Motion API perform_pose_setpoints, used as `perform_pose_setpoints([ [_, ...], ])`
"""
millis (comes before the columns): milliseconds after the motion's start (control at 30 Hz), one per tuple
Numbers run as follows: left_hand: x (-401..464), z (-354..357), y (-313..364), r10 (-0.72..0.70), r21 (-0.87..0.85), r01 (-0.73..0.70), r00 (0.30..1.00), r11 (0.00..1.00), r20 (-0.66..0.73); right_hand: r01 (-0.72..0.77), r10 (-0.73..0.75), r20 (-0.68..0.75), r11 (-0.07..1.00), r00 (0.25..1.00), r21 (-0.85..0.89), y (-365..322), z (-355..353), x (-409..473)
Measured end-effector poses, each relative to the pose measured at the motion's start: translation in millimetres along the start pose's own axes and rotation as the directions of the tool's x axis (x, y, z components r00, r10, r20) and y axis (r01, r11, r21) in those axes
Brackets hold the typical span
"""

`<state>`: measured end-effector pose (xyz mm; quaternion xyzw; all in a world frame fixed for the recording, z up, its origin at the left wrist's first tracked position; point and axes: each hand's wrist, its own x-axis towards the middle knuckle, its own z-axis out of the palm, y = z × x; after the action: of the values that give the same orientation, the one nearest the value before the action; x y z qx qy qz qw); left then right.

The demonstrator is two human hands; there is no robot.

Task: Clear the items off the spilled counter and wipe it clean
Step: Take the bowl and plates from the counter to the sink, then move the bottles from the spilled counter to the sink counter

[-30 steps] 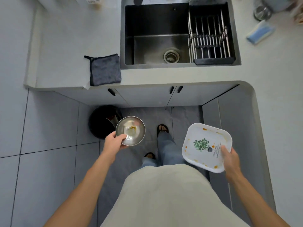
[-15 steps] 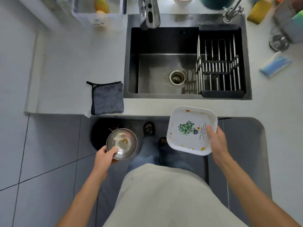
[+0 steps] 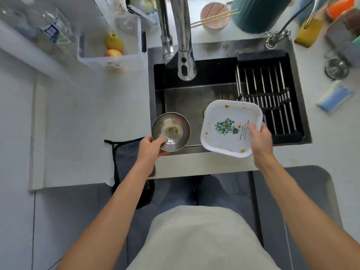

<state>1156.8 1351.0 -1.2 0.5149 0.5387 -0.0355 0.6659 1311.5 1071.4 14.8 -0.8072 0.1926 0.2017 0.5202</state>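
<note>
Over the black sink [image 3: 194, 98]: left hand [image 3: 150, 147] gripping small round steel bowl [image 3: 171, 131] by its rim, right hand [image 3: 260, 138] pinching square white plant-print plate [image 3: 229, 127]; grey cloth [image 3: 126, 158] left of sink on bench [image 3: 87, 123].

One steel bowl [image 3: 171, 131]; one square plate [image 3: 230, 128]; one grey cloth [image 3: 127, 158]; two fruits [image 3: 114, 42].
</note>
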Motion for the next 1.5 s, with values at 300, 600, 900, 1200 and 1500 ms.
perform_pose_setpoints([
  [300, 83.5, 74.3, 10.5, -0.177, -0.036, 0.178, 0.984, 0.983, 0.018, -0.034, 0.037, 0.009, 0.966, 0.999, -0.255, -2.6, 81.1, 88.1],
  [600, 176.0, 97.8, -27.1, -0.374, -0.173, 0.358, 0.925, 0.917, -0.069, -0.24, 0.247, 0.04, 0.963, 0.968, -0.123, 59.2, 123.2, 163.0],
  [900, 214.7, 115.7, -38.9, -0.317, -0.235, 0.294, 0.946, 0.927, -0.069, -0.328, 0.335, 0.094, 0.941, 0.938, -0.078, 91.6, 129.6, 202.6],
  [1200, 202.7, 113.5, -35.7, -0.332, -0.243, 0.323, 0.943, 0.915, 0.003, -0.226, 0.27, 0.046, 0.877, 0.962, -0.425, 90.6, 128.1, 203.9],
  [1500, 163.8, 91.5, -39.8, -0.344, -0.187, 0.34, 0.939, 0.922, 0.009, -0.087, 0.224, 0.2, 0.845, 0.954, -0.528, 70.1, 113.4, 179.0],
])
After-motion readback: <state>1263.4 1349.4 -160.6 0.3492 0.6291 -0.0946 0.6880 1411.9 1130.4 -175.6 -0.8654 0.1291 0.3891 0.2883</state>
